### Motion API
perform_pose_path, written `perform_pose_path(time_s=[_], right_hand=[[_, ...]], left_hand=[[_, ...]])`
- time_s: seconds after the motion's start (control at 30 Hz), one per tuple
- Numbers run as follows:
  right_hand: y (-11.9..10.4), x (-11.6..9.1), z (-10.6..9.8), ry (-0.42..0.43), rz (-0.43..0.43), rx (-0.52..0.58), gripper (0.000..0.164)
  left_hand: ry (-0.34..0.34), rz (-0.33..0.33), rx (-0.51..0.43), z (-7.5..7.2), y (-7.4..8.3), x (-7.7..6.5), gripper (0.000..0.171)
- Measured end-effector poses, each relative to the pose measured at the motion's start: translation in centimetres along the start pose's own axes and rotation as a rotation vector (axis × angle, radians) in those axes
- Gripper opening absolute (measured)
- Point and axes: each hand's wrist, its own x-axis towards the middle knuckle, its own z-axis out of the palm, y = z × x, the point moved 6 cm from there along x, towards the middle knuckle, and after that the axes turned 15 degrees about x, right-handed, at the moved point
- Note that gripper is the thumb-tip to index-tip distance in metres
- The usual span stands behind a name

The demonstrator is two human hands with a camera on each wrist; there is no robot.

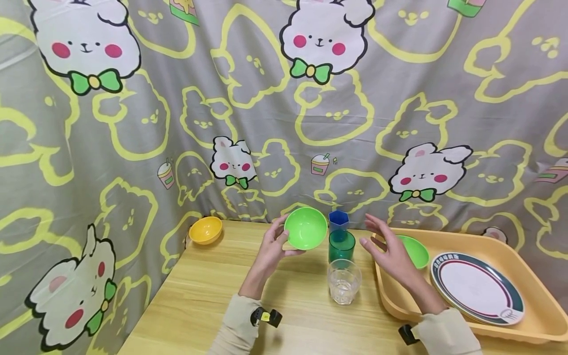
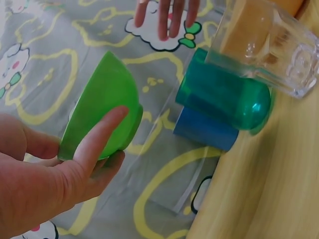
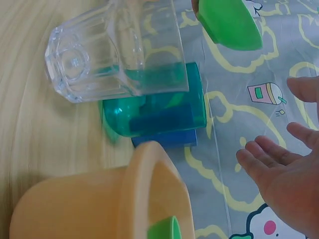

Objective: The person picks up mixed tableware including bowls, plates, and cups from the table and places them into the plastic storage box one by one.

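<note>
My left hand (image 1: 271,242) grips a green bowl (image 1: 306,228) by its side, above the table and left of the cups. In the left wrist view the thumb is at the rim of the bowl (image 2: 107,107) and fingers lie along its outside. My right hand (image 1: 390,250) is raised over the left edge of the tray, fingers extended and holding nothing; the right wrist view shows its palm (image 3: 294,186). Between the hands stand a blue cup (image 1: 338,220), a teal cup (image 1: 341,246) and a clear glass (image 1: 344,282), lined up from back to front.
An orange tray (image 1: 539,301) on the right holds a second green bowl (image 1: 414,251) and a white plate (image 1: 477,288) with a dark rim. A yellow-orange bowl (image 1: 206,230) sits at the table's back left corner. A patterned curtain (image 1: 275,123) hangs behind the table (image 1: 199,296).
</note>
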Motion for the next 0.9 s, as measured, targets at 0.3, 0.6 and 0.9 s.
perform_pose_path(time_s=[0.3, 0.6, 0.9], right_hand=[[0.1, 0.1, 0.5, -0.008, 0.007, 0.022, 0.059], [0.3, 0.2, 1.5, -0.036, 0.012, 0.063, 0.057], [0.3, 0.3, 2.5, -0.065, 0.018, 0.08, 0.054]], left_hand=[[-0.031, 0.005, 0.027, 0.7, -0.3, -0.1, 0.05], [-0.078, -0.017, 0.061, 2.0, -0.5, -0.3, 0.05], [-0.103, -0.014, 0.071, 2.7, -0.9, -0.7, 0.048]])
